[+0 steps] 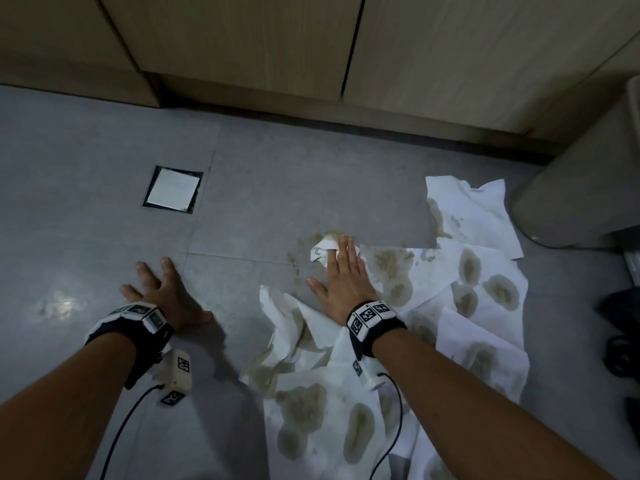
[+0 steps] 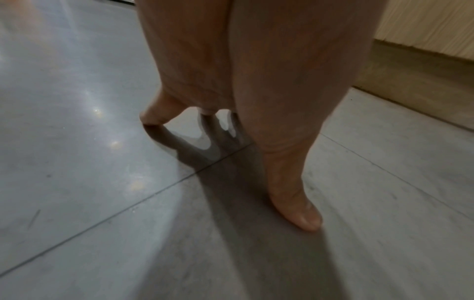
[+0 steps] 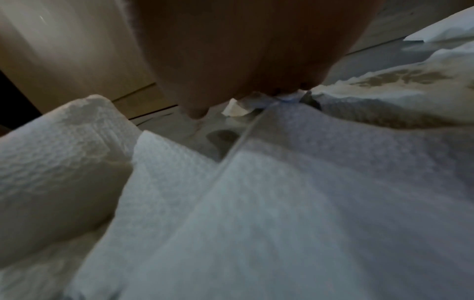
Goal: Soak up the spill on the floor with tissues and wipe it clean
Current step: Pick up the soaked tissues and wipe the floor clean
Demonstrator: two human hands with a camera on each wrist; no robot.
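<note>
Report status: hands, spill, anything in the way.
Left hand flat on bare floor. Right hand pressing tissue onto brown spill. Nothing blocking.

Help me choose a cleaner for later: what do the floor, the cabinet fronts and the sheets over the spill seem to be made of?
Floor: grey tiles, probably ceramic or stone-look, semi-gloss; thin joint lines and a light reflection show.
Cabinet fronts: pale wood-grain panels, likely laminate or veneer, matte.
Sheets: white embossed paper towel; the right wrist view shows a quilted texture, with brown wet blotches soaked in.
</note>
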